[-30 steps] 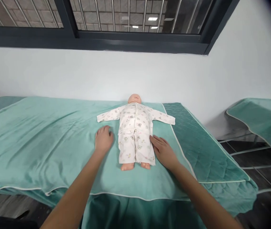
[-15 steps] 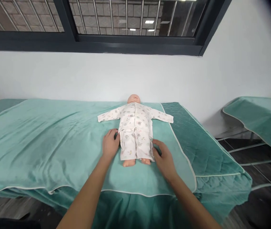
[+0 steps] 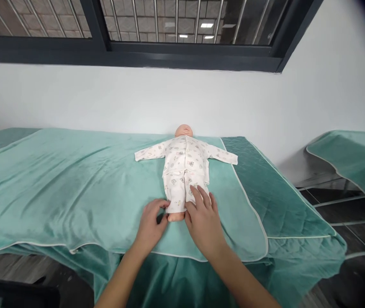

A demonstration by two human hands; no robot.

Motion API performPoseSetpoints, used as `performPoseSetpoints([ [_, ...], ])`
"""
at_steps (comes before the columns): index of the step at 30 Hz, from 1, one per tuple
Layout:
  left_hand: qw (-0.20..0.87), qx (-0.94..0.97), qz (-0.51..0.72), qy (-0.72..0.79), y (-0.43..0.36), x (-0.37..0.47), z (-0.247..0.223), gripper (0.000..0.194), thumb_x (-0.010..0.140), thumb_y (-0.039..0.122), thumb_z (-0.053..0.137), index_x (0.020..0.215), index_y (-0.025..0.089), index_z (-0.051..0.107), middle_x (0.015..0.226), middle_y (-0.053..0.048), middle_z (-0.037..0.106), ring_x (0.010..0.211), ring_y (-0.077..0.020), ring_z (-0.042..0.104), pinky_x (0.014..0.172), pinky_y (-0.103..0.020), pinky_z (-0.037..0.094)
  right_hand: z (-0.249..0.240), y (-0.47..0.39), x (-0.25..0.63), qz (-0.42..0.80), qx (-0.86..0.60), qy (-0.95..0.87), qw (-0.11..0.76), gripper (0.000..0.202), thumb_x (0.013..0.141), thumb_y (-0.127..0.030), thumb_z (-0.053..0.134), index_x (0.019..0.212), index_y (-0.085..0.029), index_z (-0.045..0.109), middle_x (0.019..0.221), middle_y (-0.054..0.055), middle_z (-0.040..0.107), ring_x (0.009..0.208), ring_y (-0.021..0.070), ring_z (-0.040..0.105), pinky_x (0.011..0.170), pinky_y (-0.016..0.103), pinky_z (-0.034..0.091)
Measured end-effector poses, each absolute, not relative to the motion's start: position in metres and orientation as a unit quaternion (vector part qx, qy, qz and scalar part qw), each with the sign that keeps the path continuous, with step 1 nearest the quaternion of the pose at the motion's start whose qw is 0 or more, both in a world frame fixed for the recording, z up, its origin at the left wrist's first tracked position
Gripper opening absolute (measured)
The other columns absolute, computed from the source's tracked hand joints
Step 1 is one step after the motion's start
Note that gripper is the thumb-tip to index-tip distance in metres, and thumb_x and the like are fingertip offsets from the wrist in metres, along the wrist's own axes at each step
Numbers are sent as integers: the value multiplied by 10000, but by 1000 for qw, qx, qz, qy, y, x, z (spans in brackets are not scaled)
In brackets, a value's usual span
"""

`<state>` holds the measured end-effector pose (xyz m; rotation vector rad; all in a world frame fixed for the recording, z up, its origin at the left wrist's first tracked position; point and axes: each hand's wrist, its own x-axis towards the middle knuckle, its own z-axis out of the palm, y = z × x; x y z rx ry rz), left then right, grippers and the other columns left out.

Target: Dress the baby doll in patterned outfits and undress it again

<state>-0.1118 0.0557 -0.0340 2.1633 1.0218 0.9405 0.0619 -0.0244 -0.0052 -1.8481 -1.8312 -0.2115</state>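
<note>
A baby doll (image 3: 184, 130) lies on its back on the green cover (image 3: 111, 192), head towards the wall, arms spread. It wears a white printed top (image 3: 185, 154) and matching trousers (image 3: 176, 190). My left hand (image 3: 152, 224) is at the cuff of the trouser leg on the left, thumb and forefinger apart beside the bare foot (image 3: 176, 217); no grip on the cloth shows. My right hand (image 3: 204, 220) lies over the lower part of the other trouser leg with its fingers spread, and hides that foot.
Behind the bed stands a white wall (image 3: 137, 94) under a dark window frame (image 3: 185, 60). A quilted green cover (image 3: 272, 196) shows at the bed's right end. Further right is another green-covered surface (image 3: 358, 158) with metal bars (image 3: 342, 201).
My left hand has moved down from the doll's hip to the trouser cuff. My right hand has moved left, from beside the leg onto it. The view has shifted slightly.
</note>
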Motion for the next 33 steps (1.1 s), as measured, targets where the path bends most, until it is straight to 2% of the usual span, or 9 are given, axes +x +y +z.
performPoseSetpoints([
  [5, 260, 820, 352, 369, 55, -113, -36, 152, 864, 184, 576, 991, 240, 637, 1011, -26, 678, 988, -208, 607, 922, -387, 441, 1, -25, 66, -70, -667, -683, 289, 150, 893, -130, 525, 834, -201, 644, 1500, 73, 438, 1433, 311, 299, 1165, 587, 226],
  [10, 267, 789, 435, 343, 42, -115, -31, 110, 924, 186, 513, 971, 222, 606, 971, -28, 617, 933, -163, 597, 823, -298, 477, 9, -39, 69, -41, -641, -686, 343, 145, 879, -131, 532, 879, -227, 640, 1433, 59, 490, 1403, 304, 330, 1134, 586, 279],
  [14, 251, 800, 416, 351, 34, -120, -37, 116, 925, 160, 500, 968, 218, 590, 962, -24, 581, 915, -150, 586, 799, -278, 485, 2, -46, 76, -28, -629, -693, 350, 173, 903, -121, 503, 905, -224, 642, 1429, 69, 487, 1394, 309, 338, 1125, 602, 292],
  [17, 222, 802, 402, 382, 32, -122, -41, 169, 921, 155, 496, 1059, 218, 572, 1066, -54, 558, 1009, -173, 570, 868, -317, 494, -7, -51, 85, 16, -628, -678, 382, 245, 930, -128, 478, 1094, -239, 623, 1458, 81, 448, 1384, 279, 362, 1113, 530, 373],
  [20, 181, 808, 404, 389, 29, -116, -36, 293, 915, 159, 507, 1199, 226, 527, 1247, -98, 496, 1175, -212, 511, 991, -399, 470, -15, -57, 92, 83, -647, -608, 452, 374, 947, -171, 481, 1305, -270, 512, 1455, 87, 436, 1325, 230, 449, 1051, 423, 478],
  [23, 137, 844, 381, 352, 24, -98, -23, 327, 903, 177, 543, 1224, 236, 521, 1337, -112, 459, 1273, -246, 450, 1037, -448, 449, -21, -62, 96, 137, -649, -571, 484, 478, 910, -171, 523, 1368, -283, 440, 1450, 75, 430, 1337, 218, 441, 1087, 407, 456],
  [26, 81, 877, 334, 336, 22, -73, -9, 259, 888, 180, 561, 1144, 216, 564, 1368, -115, 471, 1344, -287, 389, 1078, -503, 411, -29, -64, 101, 139, -657, -574, 469, 533, 885, -108, 479, 1387, -272, 409, 1459, 79, 399, 1366, 223, 394, 1127, 438, 402],
  [30, 28, 885, 299, 357, 25, -48, -3, 135, 889, 165, 540, 1003, 193, 607, 1349, -120, 515, 1367, -322, 368, 1082, -551, 387, -40, -57, 113, 94, -696, -556, 445, 368, 894, -120, 498, 1243, -239, 503, 1254, 98, 530, 1183, 250, 518, 986, 452, 484],
  [33, 42, 878, 318, 355, 28, -44, -7, 114, 892, 152, 531, 968, 194, 604, 1316, -110, 539, 1364, -309, 373, 1073, -535, 398, -40, -50, 120, 89, -697, -568, 429, 210, 912, -169, 537, 1112, -234, 552, 1066, 69, 592, 1023, 245, 569, 873, 421, 504],
])
